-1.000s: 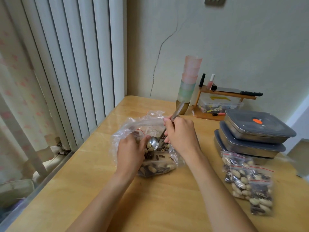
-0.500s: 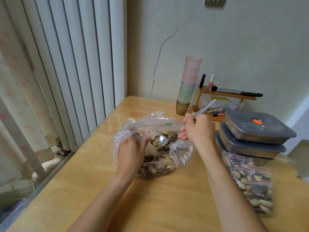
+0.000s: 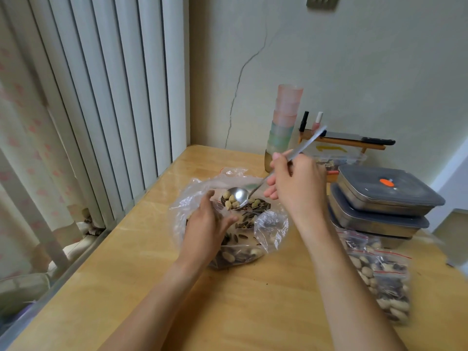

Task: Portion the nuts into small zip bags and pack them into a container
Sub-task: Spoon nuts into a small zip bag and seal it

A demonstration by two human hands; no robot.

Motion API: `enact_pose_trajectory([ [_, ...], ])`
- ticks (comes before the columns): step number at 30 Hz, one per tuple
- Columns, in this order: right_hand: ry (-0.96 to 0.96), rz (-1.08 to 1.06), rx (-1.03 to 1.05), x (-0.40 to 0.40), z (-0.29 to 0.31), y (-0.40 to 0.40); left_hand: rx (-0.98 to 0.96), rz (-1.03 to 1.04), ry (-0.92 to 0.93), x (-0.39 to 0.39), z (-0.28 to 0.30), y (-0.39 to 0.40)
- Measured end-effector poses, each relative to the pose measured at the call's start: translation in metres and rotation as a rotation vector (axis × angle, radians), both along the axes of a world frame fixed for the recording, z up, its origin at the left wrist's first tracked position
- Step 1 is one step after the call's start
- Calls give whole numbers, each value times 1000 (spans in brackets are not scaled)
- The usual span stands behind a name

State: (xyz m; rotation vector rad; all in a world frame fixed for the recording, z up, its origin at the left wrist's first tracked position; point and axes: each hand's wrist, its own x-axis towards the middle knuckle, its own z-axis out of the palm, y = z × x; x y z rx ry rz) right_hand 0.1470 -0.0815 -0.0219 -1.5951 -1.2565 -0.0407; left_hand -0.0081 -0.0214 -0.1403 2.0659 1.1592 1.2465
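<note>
Since the earlier frame, right hand (image 3: 295, 184), pinching the spoon (image 3: 239, 196), is lifting nuts above the large plastic bag (image 3: 229, 224) mid-table, as left hand (image 3: 206, 224), fingers curled, is gripping a small bag inside, hardly visible; tipping squarely comes next.

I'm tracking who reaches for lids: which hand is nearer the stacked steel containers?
Right. The right hand, gripping the spoon, is just beside the containers; the left hand is farther off at the nut bag.
</note>
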Motion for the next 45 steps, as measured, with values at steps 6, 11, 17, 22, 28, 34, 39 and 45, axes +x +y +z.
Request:
enact_pose_trajectory([
  [6,-240,200,18,-24,3,-5,-83,20,-82,1,-2,3],
  [11,-364,246,115,-26,2,-4,-86,5,-104,1,-3,4],
  [17,-422,247,192,-20,3,-5,-81,-18,-118,0,-3,4],
  [22,-429,222,237,-19,4,-5,-82,-17,-118,-1,2,1],
  [28,-403,192,262,-16,3,-4,-61,-10,-110,-1,2,1],
  [34,-271,44,155,-8,-1,1,-13,-8,-96,-2,3,0],
  [39,-35,-173,-15,23,-15,12,-6,-5,-68,-3,1,1],
  [45,570,-27,-316,34,-42,17,-30,-18,-109,-3,1,2],
])
